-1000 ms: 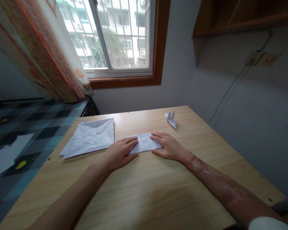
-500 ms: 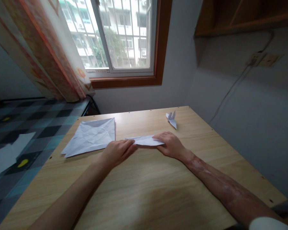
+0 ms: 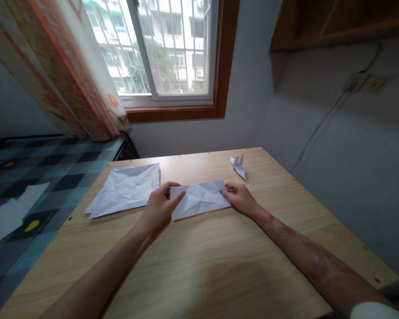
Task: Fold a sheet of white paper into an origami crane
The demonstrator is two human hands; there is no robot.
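A creased white sheet of paper, oblong in outline, is held between my two hands over the table. My left hand pinches its left end, thumb on top and fingers behind. At the opposite end my right hand grips the edge between thumb and curled fingers. Left of my left hand lies a stack of larger creased white paper. Beyond my right hand stands a small folded paper figure with pointed tips.
The wooden table ends at the wall below a barred window. On the left, a checked cloth surface carries loose white paper. A power cord hangs along the right wall from a socket.
The paper between my hands was seen as a narrow strip and now shows a broader, creased face. My thumbs have come onto its front, and its lower edge is nearer me.
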